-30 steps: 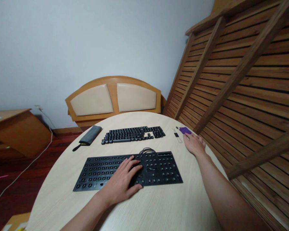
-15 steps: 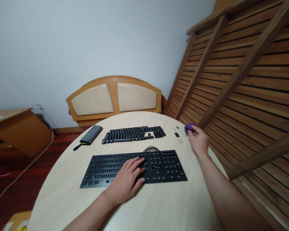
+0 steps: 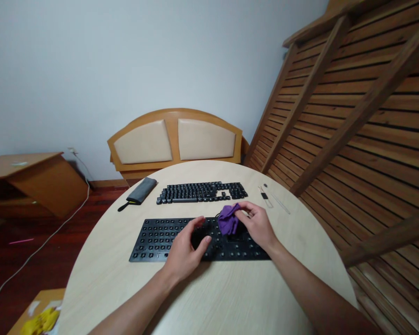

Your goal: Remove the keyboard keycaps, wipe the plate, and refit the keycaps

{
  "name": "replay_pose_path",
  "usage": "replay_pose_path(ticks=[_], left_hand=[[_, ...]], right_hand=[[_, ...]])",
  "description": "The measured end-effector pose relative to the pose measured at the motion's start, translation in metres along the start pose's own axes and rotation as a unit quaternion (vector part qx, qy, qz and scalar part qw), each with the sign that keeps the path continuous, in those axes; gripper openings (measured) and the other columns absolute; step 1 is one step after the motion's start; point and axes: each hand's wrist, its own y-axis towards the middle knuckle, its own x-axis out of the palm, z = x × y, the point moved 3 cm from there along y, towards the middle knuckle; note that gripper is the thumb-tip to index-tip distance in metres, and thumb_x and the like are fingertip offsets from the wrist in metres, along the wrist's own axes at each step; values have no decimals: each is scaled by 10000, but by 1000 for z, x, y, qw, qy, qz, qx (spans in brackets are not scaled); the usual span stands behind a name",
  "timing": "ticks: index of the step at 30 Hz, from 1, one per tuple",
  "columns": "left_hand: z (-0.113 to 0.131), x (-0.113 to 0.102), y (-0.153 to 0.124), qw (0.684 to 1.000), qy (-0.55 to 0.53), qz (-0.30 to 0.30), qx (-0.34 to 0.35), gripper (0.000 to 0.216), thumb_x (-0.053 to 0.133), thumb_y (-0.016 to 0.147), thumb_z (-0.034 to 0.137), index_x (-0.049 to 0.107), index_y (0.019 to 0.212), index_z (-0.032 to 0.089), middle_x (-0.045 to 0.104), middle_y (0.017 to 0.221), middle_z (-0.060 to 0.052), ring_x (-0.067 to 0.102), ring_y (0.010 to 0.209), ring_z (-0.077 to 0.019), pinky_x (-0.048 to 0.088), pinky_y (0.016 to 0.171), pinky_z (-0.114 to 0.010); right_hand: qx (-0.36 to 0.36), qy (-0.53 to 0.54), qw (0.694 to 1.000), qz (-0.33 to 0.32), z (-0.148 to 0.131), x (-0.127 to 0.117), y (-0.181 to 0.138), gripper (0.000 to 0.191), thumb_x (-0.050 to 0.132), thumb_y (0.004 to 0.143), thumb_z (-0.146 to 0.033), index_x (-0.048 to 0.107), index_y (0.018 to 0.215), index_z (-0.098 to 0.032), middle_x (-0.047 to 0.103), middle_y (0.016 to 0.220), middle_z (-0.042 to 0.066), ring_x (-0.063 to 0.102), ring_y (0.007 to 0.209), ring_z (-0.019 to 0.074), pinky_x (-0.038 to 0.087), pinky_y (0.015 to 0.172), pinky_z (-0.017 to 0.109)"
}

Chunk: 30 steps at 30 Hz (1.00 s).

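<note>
Your right hand (image 3: 256, 225) pinches a crumpled purple cloth (image 3: 228, 220) above the bare keyboard base (image 3: 153, 237). Your left hand (image 3: 185, 249) rests flat, fingers spread, holding nothing, on that base.

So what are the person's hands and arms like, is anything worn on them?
Nothing is worn. The left hand and right hand are bare, without gloves or rings. The left forearm and right forearm show no sleeve, watch or band up to the picture's edge.

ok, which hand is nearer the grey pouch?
Left. The left hand rests on the keyboard base, right of the grey pouch; the right hand, holding the purple cloth, is farther right.
</note>
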Motion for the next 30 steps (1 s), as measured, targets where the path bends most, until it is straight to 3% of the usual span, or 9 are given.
replay_pose_path(ticks=[6, 12, 15, 17, 19, 22, 24, 27, 30], left_hand=[[7, 5, 0, 996, -81, 1, -47, 345, 618, 920, 344, 579, 1218, 174, 733, 1088, -100, 685, 1013, -234, 531, 915, -409], [11, 6, 1, 995, -87, -33, -43, 304, 656, 884, 312, 632, 1159, 185, 741, 1032, -73, 678, 944, -218, 524, 855, -345], [7, 8, 2, 992, -106, -48, -53, 180, 569, 932, 309, 674, 992, 176, 733, 909, -48, 656, 836, -196, 497, 776, -304], [2, 10, 3, 985, -153, -55, -64, 241, 546, 951, 372, 660, 896, 166, 699, 828, -36, 619, 764, -179, 472, 717, -274], [-3, 12, 3, 972, -215, -52, -80, 310, 572, 940, 457, 634, 876, 160, 661, 789, -23, 583, 723, -160, 450, 678, -250], [-10, 15, 3, 947, -298, -38, -115, 409, 619, 892, 568, 604, 912, 160, 603, 707, 11, 521, 624, -127, 408, 599, -220], [-14, 16, 3, 933, -332, -27, -140, 459, 636, 862, 617, 588, 932, 165, 551, 634, 43, 458, 539, -105, 363, 533, -204], [-17, 15, 4, 921, -355, -12, -161, 480, 663, 837, 628, 587, 954, 169, 528, 606, 59, 423, 495, -92, 327, 492, -193], [-16, 12, 6, 910, -377, -12, -174, 512, 729, 776, 618, 605, 967, 160, 564, 631, 45, 465, 521, -96, 361, 520, -195]], right_hand=[[-26, -47, 995, -89, -21, 33, -17, 127, 619, 907, -289, 705, 909, -196, 750, 892, 43, 689, 847, 203, 540, 813, 326], [-113, -136, 970, -168, -33, 38, -23, 201, 569, 960, -243, 754, 1037, -231, 748, 936, 39, 683, 876, 186, 514, 831, 320], [-116, -144, 963, -194, -36, 37, -23, 246, 569, 971, -273, 741, 1145, -247, 744, 982, 49, 680, 893, 187, 508, 847, 325], [-84, -130, 967, -200, -34, 36, -21, 262, 600, 954, -289, 728, 1178, -244, 737, 1004, 52, 669, 893, 185, 502, 841, 321], [-16, -86, 976, -201, -27, 35, -19, 313, 629, 931, -323, 696, 1220, -225, 715, 956, 44, 643, 784, 159, 498, 733, 290], [106, 22, 971, -214, -12, 34, -18, 525, 680, 883, -407, 568, 1345, -185, 650, 891, 18, 572, 642, 112, 438, 575, 240], [155, 75, 953, -248, -4, 33, -18, 702, 761, 808, -417, 480, 1402, -171, 625, 869, 1, 579, 668, 117, 440, 588, 237], [169, 106, 934, -296, 2, 30, -20, 888, 858, 703, -347, 402, 1447, -186, 619, 842, -21, 605, 742, 141, 479, 674, 265], [159, 154, 935, -277, 4, 28, -18, 928, 855, 708, -326, 347, 1477, -219, 649, 947, 10, 644, 856, 166, 518, 786, 308]])
